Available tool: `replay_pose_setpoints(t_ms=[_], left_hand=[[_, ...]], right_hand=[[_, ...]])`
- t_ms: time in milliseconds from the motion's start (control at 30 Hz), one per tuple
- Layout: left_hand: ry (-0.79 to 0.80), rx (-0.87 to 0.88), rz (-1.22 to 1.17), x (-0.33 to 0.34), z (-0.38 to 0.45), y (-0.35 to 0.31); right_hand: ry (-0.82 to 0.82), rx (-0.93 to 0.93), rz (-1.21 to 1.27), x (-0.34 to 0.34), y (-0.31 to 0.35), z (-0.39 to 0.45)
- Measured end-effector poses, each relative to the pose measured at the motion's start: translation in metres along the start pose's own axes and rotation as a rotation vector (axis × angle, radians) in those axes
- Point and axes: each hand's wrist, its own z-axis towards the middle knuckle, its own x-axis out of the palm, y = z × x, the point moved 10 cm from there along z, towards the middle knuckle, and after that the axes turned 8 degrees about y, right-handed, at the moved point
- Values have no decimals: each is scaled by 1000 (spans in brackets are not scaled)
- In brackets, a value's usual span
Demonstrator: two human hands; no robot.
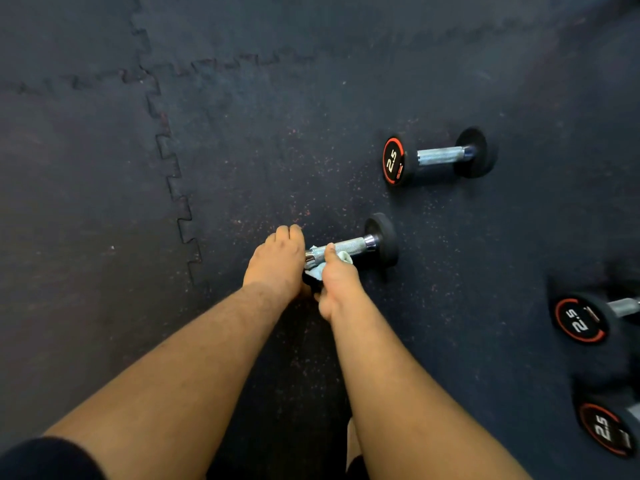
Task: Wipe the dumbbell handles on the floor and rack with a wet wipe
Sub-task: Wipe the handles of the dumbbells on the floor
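My left hand (277, 258) clamps the black rubber dumbbell's (349, 247) near head steady; my right hand (334, 275) pinches the pale wet wipe (320, 268) around its knurled steel handle (346, 245), rubbing toward two o'clock.

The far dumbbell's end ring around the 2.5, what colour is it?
Red-orange ring on the black end of the far dumbbell, with white numerals; head view shows it.

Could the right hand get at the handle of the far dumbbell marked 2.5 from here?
Probably yes. Bare floor mat lies between the right hand, now gripping the wet wipe on the near dumbbell, and the far dumbbell, whose handle is uncovered.
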Motion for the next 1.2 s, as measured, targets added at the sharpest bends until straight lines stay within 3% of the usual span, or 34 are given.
replay_pose_setpoints(t_ms=[133,267,367,433,533,600,833,1033,1200], left_hand=[[-17,2,13,-1,1,0],[22,5,17,1,3,2],[76,14,-11,4,0,3],[49,13,-9,3,-2,3],[9,5,-11,3,-4,3],[24,0,-34,4,-3,2],[40,-4,-21,3,-2,2],[39,-12,-49,2,-2,3],[44,-24,-25,2,-2,2]], right_hand=[[35,15,-309,0,10,-10],[-100,-204,-1042,-2,60,-21],[-192,-669,-1293,10,109,-46],[-85,-1006,-1473,32,114,-58],[141,-970,-2073,35,63,-23],[132,-954,-2350,26,40,-11],[30,-880,-2283,72,56,1],[-110,-1049,-2225,19,29,-12],[-18,-831,-2197,50,65,6]])
